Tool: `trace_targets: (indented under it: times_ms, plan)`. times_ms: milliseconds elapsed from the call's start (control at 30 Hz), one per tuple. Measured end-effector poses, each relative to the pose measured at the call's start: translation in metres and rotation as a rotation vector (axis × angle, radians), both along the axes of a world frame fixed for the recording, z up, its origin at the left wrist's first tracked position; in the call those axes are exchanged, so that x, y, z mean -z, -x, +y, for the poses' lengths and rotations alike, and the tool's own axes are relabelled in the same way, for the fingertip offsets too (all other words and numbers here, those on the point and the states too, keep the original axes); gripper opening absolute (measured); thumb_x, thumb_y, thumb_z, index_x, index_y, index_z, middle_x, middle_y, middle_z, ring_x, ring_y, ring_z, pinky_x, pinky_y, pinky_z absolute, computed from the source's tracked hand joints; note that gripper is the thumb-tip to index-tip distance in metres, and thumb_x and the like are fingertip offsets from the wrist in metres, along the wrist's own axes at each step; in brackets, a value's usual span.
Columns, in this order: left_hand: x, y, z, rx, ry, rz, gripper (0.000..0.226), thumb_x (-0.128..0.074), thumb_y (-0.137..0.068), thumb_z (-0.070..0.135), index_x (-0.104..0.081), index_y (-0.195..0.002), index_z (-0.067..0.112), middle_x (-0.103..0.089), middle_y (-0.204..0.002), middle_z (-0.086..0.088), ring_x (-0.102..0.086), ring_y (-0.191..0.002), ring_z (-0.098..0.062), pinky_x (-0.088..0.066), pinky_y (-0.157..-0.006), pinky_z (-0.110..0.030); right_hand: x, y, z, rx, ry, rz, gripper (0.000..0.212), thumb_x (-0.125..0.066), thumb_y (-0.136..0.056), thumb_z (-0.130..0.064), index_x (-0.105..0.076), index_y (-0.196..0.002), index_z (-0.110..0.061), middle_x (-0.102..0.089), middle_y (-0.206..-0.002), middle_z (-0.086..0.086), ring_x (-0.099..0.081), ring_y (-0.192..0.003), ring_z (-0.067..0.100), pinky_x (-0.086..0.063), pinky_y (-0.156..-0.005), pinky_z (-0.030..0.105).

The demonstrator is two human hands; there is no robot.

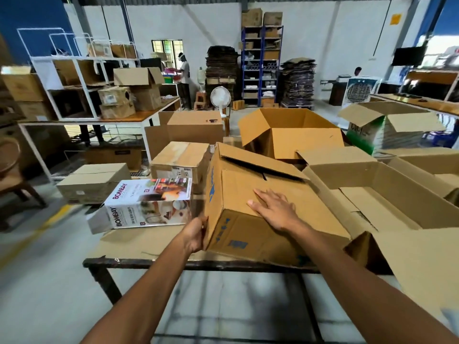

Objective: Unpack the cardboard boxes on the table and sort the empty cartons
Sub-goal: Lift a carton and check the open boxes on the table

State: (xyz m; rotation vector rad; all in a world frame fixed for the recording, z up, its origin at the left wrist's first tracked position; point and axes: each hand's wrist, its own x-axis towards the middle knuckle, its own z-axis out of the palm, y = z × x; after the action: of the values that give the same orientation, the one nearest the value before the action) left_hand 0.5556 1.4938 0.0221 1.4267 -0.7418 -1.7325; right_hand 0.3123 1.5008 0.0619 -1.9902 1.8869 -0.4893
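Note:
A brown cardboard box point(250, 234) with blue print lies tilted on the table point(149, 263) in front of me. My left hand point(196, 234) grips its lower left corner. My right hand point(273, 209) rests flat on its upper face, fingers spread. A white printed Bombay carton point(146, 204) lies on its side to the left of the box. Behind it a large empty carton point(288, 132) stands open. An opened flat carton point(387, 194) lies to the right.
A sealed brown box point(181, 161) stands behind the Bombay carton, with more boxes point(191, 127) beyond. Another box point(94, 181) sits at left below table height. Shelving point(82, 88) with boxes fills the left. A fan point(220, 98) and a person point(184, 80) are far back.

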Motion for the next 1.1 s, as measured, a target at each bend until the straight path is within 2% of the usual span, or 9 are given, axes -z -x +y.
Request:
trace_targets:
  times_ms: [100, 300, 367, 500, 600, 733, 900, 1000, 1100]
  plan:
    - [0.008, 0.003, 0.0, 0.095, -0.001, -0.02, 0.07, -0.037, -0.101, 0.055, -0.079, -0.066, 0.012, -0.074, -0.07, -0.014, -0.065, -0.081, -0.031, -0.051, -0.065, -0.036, 0.013, -0.014, 0.0, 0.046, -0.014, 0.057, 0.074, -0.025, -0.089, -0.081, -0.024, -0.154, -0.045, -0.014, -0.166, 0.0, -0.008, -0.152, 0.03, -0.002, -0.115, 0.068]
    - [0.03, 0.003, -0.021, 0.051, 0.17, 0.042, 0.06, -0.037, -0.099, 0.061, -0.061, -0.131, 0.016, -0.066, -0.128, -0.013, -0.062, -0.115, -0.03, -0.048, -0.1, -0.046, 0.057, -0.055, 0.011, 0.183, 0.062, 0.241, 0.064, -0.027, -0.098, -0.056, -0.034, -0.152, -0.024, -0.021, -0.164, 0.012, -0.012, -0.151, 0.034, -0.002, -0.114, 0.07]
    - [0.031, 0.008, -0.027, 0.061, 0.297, -0.122, 0.059, -0.05, -0.094, 0.055, -0.052, -0.14, 0.019, -0.057, -0.14, -0.006, -0.052, -0.129, -0.028, -0.039, -0.112, -0.048, 0.066, -0.061, 0.01, 0.176, 0.032, 0.306, 0.065, -0.026, -0.098, -0.054, -0.031, -0.154, -0.023, -0.019, -0.164, 0.014, -0.011, -0.151, 0.037, -0.003, -0.115, 0.068]
    - [0.033, 0.02, -0.032, 0.025, 0.528, -0.664, 0.028, -0.053, -0.101, 0.03, -0.057, -0.118, 0.009, -0.065, -0.117, -0.013, -0.061, -0.112, -0.033, -0.048, -0.091, -0.038, 0.061, -0.056, -0.001, 0.159, 0.047, 0.341, 0.061, -0.031, -0.097, -0.054, -0.039, -0.15, -0.024, -0.031, -0.158, 0.014, -0.024, -0.143, 0.037, -0.017, -0.111, 0.059]
    - [0.029, 0.023, -0.039, 0.081, 0.579, -1.047, 0.037, -0.045, -0.104, 0.037, -0.047, -0.124, 0.006, -0.061, -0.119, -0.017, -0.059, -0.112, -0.036, -0.043, -0.081, -0.036, 0.054, -0.038, -0.012, 0.091, 0.124, 0.375, 0.056, -0.035, -0.096, -0.056, -0.049, -0.14, -0.025, -0.046, -0.142, 0.008, -0.038, -0.127, 0.03, -0.03, -0.096, 0.049]
    - [0.028, 0.02, -0.058, 0.233, 0.751, -1.34, 0.061, -0.043, -0.103, 0.038, -0.026, -0.153, 0.009, -0.033, -0.156, -0.017, -0.035, -0.141, -0.035, -0.036, -0.112, -0.048, 0.036, 0.009, -0.037, 0.062, 0.094, 0.307, 0.062, -0.046, -0.092, -0.061, -0.044, -0.143, -0.027, -0.042, -0.146, 0.008, -0.035, -0.133, 0.03, -0.032, -0.103, 0.054]
    - [0.015, 0.021, -0.078, 0.328, 0.763, -1.24, 0.06, -0.044, -0.104, 0.035, -0.026, -0.155, 0.009, -0.027, -0.16, -0.016, -0.028, -0.146, -0.033, -0.028, -0.117, -0.047, 0.02, 0.08, -0.066, 0.345, -0.138, 0.195, 0.088, -0.055, -0.084, -0.071, -0.025, -0.153, -0.025, -0.015, -0.164, 0.014, -0.014, -0.149, 0.043, -0.017, -0.112, 0.07]
    - [0.009, 0.025, -0.083, 0.245, 0.761, -1.037, 0.052, -0.044, -0.105, 0.032, -0.035, -0.152, 0.01, -0.038, -0.155, -0.014, -0.036, -0.142, -0.03, -0.03, -0.113, -0.04, 0.013, 0.102, -0.068, 0.459, -0.158, -0.107, 0.068, -0.066, -0.087, -0.051, -0.04, -0.141, -0.018, -0.049, -0.14, 0.012, -0.049, -0.124, 0.032, -0.045, -0.1, 0.049]
    - [-0.003, 0.023, -0.088, 0.03, 0.732, -0.781, 0.039, -0.044, -0.106, 0.027, -0.05, -0.141, 0.011, -0.051, -0.143, -0.013, -0.045, -0.132, -0.028, -0.035, -0.1, -0.032, 0.003, 0.105, -0.064, 0.565, 0.019, -0.331, 0.045, -0.064, -0.095, -0.032, -0.05, -0.135, -0.014, -0.061, -0.122, 0.009, -0.058, -0.108, 0.027, -0.048, -0.085, 0.039]
